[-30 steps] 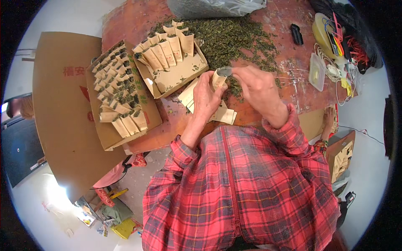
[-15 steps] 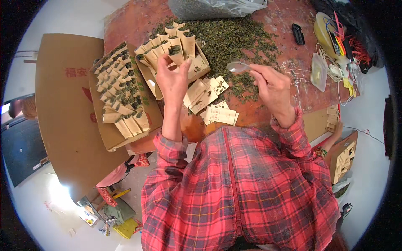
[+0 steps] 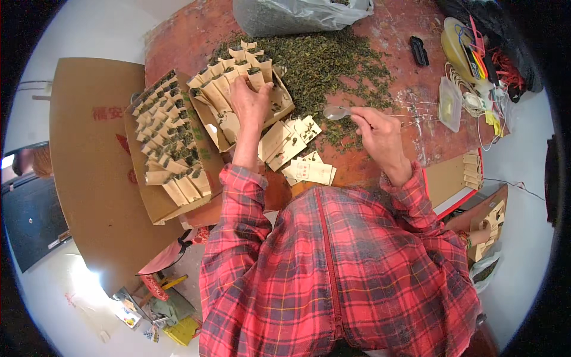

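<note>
My left hand [image 3: 248, 106] is over the small cardboard box [image 3: 285, 105], pinching a brown paper packet [image 3: 256, 79] with dark dried leaves in its open top. Several similar filled packets stand in rows beside it in that box. In my right hand [image 3: 382, 132] is a spoon [image 3: 337, 113], held by its handle above the near edge of a heap of loose dried leaves [image 3: 324, 66]. The spoon's bowl looks empty. Flat paper packets [image 3: 284, 143], some with bits of leaf on them, lie on the table between my hands.
A larger cardboard box [image 3: 209, 156] full of leaf-filled packets stands at the left. At the far edge sits a plastic bag [image 3: 297, 18] of leaves. A black case [image 3: 419, 50] and a plastic container [image 3: 449, 105] lie right. Another person's hand [image 3: 480, 233] works at the lower right.
My left hand has lowered the filled packet into the small box, among the others. My right hand with the spoon has moved slightly down. The other person's hand has moved down to their packets.
</note>
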A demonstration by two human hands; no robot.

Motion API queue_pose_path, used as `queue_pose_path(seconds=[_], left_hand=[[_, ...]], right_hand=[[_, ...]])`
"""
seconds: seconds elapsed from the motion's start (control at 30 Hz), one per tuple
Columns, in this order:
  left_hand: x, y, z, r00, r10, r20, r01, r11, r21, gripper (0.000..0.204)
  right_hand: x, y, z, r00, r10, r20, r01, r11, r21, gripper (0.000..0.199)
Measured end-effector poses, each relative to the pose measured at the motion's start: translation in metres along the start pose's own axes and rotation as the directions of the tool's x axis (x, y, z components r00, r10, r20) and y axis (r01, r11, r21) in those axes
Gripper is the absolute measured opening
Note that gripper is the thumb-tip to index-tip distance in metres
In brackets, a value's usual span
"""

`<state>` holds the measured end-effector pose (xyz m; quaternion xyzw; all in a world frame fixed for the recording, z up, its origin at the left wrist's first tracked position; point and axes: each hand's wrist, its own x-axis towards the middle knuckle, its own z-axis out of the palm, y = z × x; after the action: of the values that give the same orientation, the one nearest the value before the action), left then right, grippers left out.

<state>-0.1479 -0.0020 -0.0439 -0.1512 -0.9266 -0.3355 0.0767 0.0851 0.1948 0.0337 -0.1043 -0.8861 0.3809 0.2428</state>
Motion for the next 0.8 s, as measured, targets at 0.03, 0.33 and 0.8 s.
queue_pose_path(seconds=[0.03,0.33,0.8], left_hand=[[0.0,0.0,0.001,1.0,-0.016,0.019,0.016,1.0,0.014,0.054],[0.005,0.014,-0.004,0.988,-0.115,0.102,0.115,0.993,0.005,0.064],[-0.078,0.032,-0.067,0.994,0.11,-0.021,-0.112,0.965,-0.239,0.052]], right_hand=[[-0.001,0.001,0.001,1.0,0.008,0.009,-0.008,1.0,0.0,0.015],[-0.004,0.006,0.006,0.999,0.022,0.025,-0.022,1.0,0.007,0.014],[-0.008,0.014,0.009,0.999,0.041,0.036,-0.041,0.999,0.0,0.016]])
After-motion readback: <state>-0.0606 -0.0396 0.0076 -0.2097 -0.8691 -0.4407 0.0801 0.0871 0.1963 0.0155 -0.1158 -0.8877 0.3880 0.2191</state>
